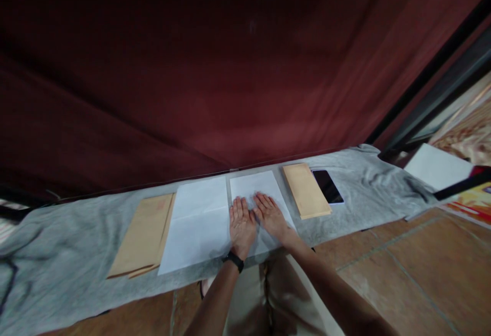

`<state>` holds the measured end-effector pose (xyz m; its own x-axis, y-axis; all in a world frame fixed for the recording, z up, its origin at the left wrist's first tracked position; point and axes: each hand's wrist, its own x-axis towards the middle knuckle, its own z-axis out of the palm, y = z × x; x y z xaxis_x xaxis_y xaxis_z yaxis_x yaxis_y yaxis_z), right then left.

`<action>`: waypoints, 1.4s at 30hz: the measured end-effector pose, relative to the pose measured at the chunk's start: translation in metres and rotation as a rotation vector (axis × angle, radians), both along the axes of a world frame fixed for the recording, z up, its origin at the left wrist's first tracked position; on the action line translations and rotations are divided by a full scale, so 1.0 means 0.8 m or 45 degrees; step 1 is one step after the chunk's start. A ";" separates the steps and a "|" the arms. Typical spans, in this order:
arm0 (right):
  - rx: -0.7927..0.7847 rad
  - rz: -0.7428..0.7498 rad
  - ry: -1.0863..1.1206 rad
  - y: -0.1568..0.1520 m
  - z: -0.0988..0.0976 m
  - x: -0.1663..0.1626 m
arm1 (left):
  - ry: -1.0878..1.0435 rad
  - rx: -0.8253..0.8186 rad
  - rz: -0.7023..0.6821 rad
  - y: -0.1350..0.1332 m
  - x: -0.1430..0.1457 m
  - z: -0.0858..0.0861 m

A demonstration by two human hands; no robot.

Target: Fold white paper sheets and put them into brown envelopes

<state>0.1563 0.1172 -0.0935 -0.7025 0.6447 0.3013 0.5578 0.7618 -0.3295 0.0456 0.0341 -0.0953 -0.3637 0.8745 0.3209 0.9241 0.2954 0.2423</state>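
Observation:
My left hand [242, 225] and my right hand [269, 217] lie flat, side by side, on a white sheet of paper [264, 180] that looks folded narrow. Both palms face down with the fingers stretched away from me, and neither hand grips anything. A dark band circles my left wrist. Just left of my left hand is a wider white sheet [197, 223] with a faint crease across it. Beyond that, brown envelopes [141, 233] overlap in a pile. To the right of my right hand lies another stack of brown envelopes [306, 190].
A phone [327, 186] with a dark screen touches the right envelope stack. Grey cloth [76, 239] covers the narrow surface. Behind it hangs a dark red curtain [230, 95]. At far right are a white panel [437, 166] and a colourful printed item [473, 200]. Tiled floor [402, 269] shows in front.

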 end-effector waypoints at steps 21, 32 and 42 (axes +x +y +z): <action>0.140 -0.320 -0.142 0.114 -0.013 -0.019 | -0.027 -0.048 0.079 0.003 -0.001 0.001; 0.108 0.144 -0.184 0.073 -0.008 -0.065 | 0.033 -0.018 0.054 0.003 -0.002 -0.002; 0.091 -0.211 -0.149 0.074 -0.003 -0.053 | 0.014 -0.059 0.078 0.003 0.000 0.004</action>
